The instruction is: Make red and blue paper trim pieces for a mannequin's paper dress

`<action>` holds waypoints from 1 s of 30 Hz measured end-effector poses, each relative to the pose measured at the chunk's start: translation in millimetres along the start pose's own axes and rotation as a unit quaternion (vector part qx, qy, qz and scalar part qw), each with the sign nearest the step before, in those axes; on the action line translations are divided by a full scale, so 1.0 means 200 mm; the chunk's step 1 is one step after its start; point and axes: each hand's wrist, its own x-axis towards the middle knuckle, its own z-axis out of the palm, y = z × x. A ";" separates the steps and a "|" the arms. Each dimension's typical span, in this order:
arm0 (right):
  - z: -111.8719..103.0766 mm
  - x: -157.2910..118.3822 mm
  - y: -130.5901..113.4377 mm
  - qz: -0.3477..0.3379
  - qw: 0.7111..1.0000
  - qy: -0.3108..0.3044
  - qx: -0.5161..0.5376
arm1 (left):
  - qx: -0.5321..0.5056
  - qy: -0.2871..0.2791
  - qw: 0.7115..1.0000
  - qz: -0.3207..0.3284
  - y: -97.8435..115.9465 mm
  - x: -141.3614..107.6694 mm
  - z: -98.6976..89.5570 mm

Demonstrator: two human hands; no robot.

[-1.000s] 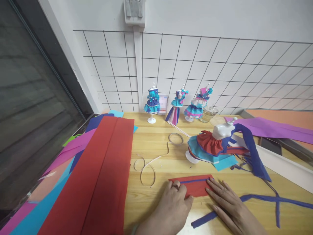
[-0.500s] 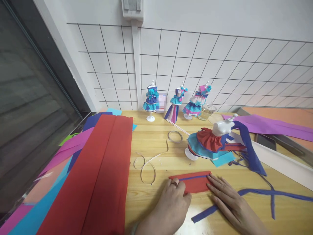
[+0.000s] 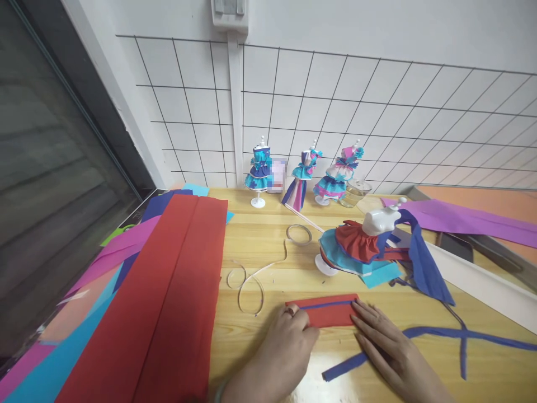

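Note:
A red crepe paper strip point(image 3: 331, 317) with a thin blue line along its upper part lies flat in front of me. My left hand point(image 3: 289, 341) is closed at the strip's left end, its fingers curled onto the paper. Fingers outstretched, my right hand point(image 3: 388, 341) presses flat on the strip's right end. A narrow blue paper strip point(image 3: 344, 366) runs beneath that hand and comes out on its other side. Beyond, a white mini dress form point(image 3: 380, 221) leans over, wearing a red and light-blue ruffled skirt point(image 3: 358, 243).
Large red paper sheets point(image 3: 180, 280) cover the left side, over several coloured sheets. Three dressed mini forms point(image 3: 259, 173) stand by the tiled wall. Thin curled ribbon point(image 3: 251, 277) and a ring point(image 3: 299, 234) lie mid-table. A white strip point(image 3: 482, 280) and purple paper point(image 3: 461, 215) are at right.
The view has shifted slightly, so the near things sit a little further left. Both hands stay on the red strip, in nearly the same pose.

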 end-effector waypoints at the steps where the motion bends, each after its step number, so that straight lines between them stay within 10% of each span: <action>1: 0.00 0.00 0.00 -0.002 1.000 0.001 -0.002 | -0.018 -0.001 1.000 -0.025 0.00 0.01 -0.02; 8: -0.01 0.01 -0.01 -0.021 0.999 0.006 -0.031 | -0.148 0.086 0.952 -0.253 -0.03 0.06 -0.09; 30: 0.00 0.01 0.00 -0.040 0.997 0.062 -0.001 | -0.018 0.007 0.992 -0.125 -0.06 0.04 -0.05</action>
